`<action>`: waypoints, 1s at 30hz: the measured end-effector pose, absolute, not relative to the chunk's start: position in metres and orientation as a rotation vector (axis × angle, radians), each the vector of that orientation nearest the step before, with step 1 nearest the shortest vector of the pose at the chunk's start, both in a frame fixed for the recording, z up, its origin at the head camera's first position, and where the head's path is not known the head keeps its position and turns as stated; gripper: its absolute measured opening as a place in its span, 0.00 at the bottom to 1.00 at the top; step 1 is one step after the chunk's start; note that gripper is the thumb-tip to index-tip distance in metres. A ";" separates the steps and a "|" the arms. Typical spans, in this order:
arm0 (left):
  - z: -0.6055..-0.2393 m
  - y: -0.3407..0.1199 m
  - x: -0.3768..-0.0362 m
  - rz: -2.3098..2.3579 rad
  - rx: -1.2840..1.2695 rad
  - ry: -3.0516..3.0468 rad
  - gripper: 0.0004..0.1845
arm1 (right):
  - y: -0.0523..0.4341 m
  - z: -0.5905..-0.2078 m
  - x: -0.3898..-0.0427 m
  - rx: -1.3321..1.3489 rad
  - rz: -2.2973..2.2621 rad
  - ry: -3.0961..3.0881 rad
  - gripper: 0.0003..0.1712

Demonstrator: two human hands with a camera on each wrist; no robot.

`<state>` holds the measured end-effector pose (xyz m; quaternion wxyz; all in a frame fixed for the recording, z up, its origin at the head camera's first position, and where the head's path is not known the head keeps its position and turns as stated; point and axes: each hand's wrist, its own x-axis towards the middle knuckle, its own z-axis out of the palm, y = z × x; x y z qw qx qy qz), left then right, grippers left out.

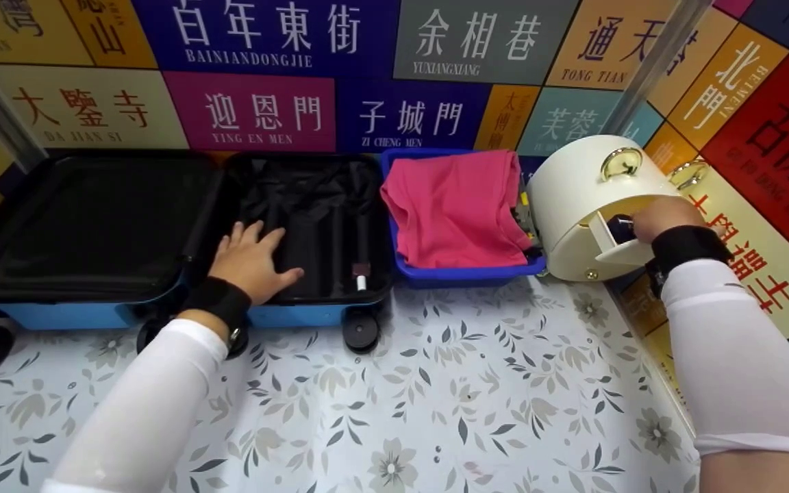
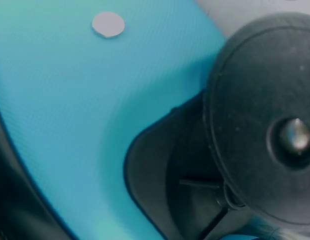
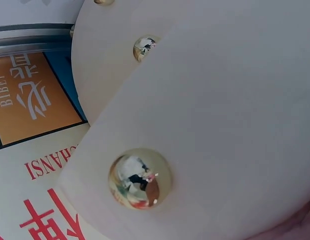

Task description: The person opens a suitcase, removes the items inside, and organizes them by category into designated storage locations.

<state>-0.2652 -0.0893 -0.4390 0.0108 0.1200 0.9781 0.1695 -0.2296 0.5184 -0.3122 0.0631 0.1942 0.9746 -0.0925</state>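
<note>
Right grip: our right hand (image 1: 665,218) reaches into the pulled-out drawer (image 1: 617,248) of the cream round box (image 1: 590,205) at the right of the head view; the fingers curl at a small dark object (image 1: 619,226), though we cannot tell if they truly pinch it.
Left grip: our left hand (image 1: 251,261) lies flat with fingers spread and relaxed on the black lining of the open blue suitcase (image 1: 161,226), grasping nothing.
Why so: we judge the flat palm steadies the suitcase, which rests on wheels (image 2: 265,125), while the other hand works.
Box axis: the box lies on its side, its long axis running from lower right toward upper left of the frame; 2 gold rings (image 1: 622,163) sit on its upper end.
Drawer front: the right wrist view shows 2 shiny round knobs (image 3: 140,178) on pale panels.
Suitcase: both halves lie open, long side running left to right along the wall.
Beside it: a blue bin (image 1: 459,274) with pink cloth (image 1: 456,205) stands between suitcase and box.
</note>
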 end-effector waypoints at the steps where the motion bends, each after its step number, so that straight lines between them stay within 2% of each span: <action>1: -0.439 -0.089 -0.265 0.531 0.374 3.052 0.47 | 0.518 -0.312 -0.230 0.634 -0.301 2.938 0.32; 5: -0.440 -0.090 -0.265 0.539 0.372 3.055 0.47 | 0.514 -0.318 -0.227 0.889 -0.543 2.991 0.36; 11: -0.439 -0.092 -0.264 0.565 0.366 3.053 0.47 | 0.503 -0.344 -0.211 1.447 -1.275 3.043 0.33; 15: -0.440 -0.092 -0.264 0.569 0.359 3.045 0.47 | 0.503 -0.362 -0.204 1.708 -1.562 2.906 0.36; 21: -0.441 -0.093 -0.264 0.581 0.354 3.042 0.46 | 0.502 -0.380 -0.205 1.715 -1.803 2.892 0.33; 30: -0.442 -0.094 -0.264 0.586 0.351 3.021 0.47 | 0.492 -0.386 -0.209 1.501 -1.710 2.999 0.36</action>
